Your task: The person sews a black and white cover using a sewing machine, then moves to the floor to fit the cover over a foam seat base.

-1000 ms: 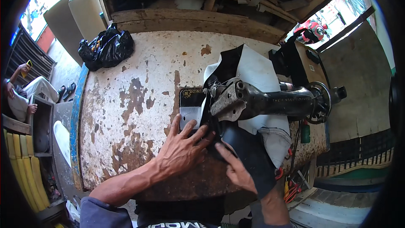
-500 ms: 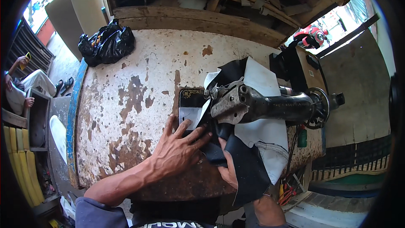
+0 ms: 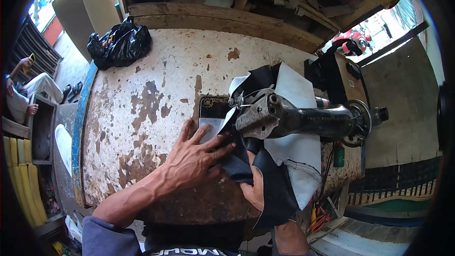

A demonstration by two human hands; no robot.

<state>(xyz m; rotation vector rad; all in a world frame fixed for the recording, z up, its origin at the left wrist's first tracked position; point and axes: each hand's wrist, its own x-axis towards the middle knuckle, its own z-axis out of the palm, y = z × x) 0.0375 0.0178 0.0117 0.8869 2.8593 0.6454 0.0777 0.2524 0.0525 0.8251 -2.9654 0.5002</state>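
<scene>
A black sewing machine [image 3: 317, 121] lies across the table's right side, its worn metal head pointing left and its handwheel [image 3: 359, 122] at the right end. Black leather-like sheeting with a white back [image 3: 276, 185] passes under the head and bunches around it. My left hand [image 3: 192, 156] lies flat with fingers spread, its fingertips on the sheeting's edge and the pale plate beside the needle area. Gripping the black sheeting from below and in front is my right hand [image 3: 253, 189]; its thumb side shows, while a fold covers most of its fingers.
The worn table [image 3: 170, 66] has peeling white paint and a blue left edge. A black plastic bag [image 3: 119, 45] sits at its far left. Wooden shelving [image 3: 213, 16] stands behind. A green bottle [image 3: 339, 155] is below the machine. A seated person [image 3: 28, 87] is at far left.
My left hand has slid slightly away from me and to the left along the sheeting. The right hand and the hanging black flap have shifted a little to the left.
</scene>
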